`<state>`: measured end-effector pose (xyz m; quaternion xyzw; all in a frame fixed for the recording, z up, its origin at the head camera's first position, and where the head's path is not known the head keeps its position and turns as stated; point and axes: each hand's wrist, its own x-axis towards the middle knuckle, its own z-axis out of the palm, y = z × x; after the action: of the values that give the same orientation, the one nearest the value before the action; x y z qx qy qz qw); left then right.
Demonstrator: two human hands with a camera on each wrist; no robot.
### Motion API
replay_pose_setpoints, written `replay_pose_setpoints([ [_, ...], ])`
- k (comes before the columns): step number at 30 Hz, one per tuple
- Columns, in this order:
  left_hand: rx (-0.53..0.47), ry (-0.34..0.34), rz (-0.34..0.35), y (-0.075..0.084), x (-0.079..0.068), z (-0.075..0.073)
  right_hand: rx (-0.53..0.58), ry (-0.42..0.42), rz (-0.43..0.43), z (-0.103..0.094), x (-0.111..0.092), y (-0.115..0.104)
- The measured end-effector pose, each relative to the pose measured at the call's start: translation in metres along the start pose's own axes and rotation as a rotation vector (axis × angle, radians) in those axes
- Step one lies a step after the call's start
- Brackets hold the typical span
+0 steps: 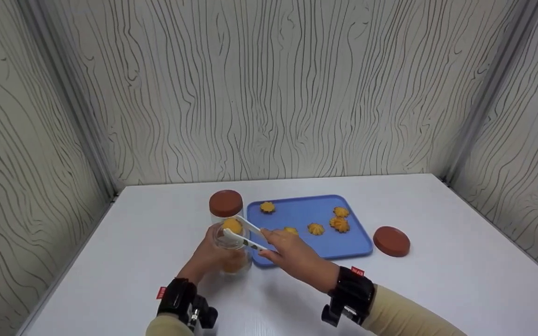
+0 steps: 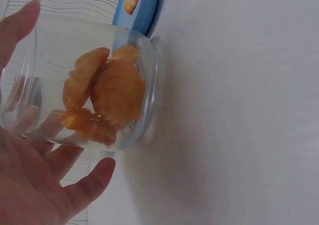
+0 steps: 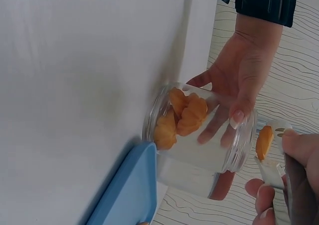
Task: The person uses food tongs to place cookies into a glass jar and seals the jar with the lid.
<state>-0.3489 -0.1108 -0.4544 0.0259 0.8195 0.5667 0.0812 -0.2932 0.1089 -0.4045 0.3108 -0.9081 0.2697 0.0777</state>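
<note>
My left hand is wrapped around a clear open jar near its mouth. Several fluted orange-yellow cakes lie at the jar's bottom. My right hand holds white tongs, their tips above the jar mouth. Between those tips sits one small cake, pinched just over the opening. The right wrist view shows my right hand's thumb and fingers pressing the two tong arms.
Behind the held jar stands a second jar with a brown lid. To the right lies a blue tray bearing several cakes. A loose brown lid rests on the white table beyond the tray. A patterned wall rises behind.
</note>
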Motion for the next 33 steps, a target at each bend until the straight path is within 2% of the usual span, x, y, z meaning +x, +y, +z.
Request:
replay_pose_setpoints([
  [8, -0.017, 0.001, 0.060, 0.001, 0.000, 0.002, 0.009, -0.016, 0.039, 0.001, -0.001, 0.002],
  [11, -0.009, 0.002, 0.060, 0.001, -0.002, 0.002, 0.013, -0.019, 0.061, 0.000, -0.003, 0.005],
  [21, -0.011, -0.023, 0.028, -0.001, -0.001, -0.001, 0.009, 0.029, 0.050, -0.005, -0.018, 0.023],
  [33, 0.012, -0.013, 0.030, -0.001, -0.001, -0.002, 0.032, 0.046, 0.109, -0.011, -0.033, 0.041],
])
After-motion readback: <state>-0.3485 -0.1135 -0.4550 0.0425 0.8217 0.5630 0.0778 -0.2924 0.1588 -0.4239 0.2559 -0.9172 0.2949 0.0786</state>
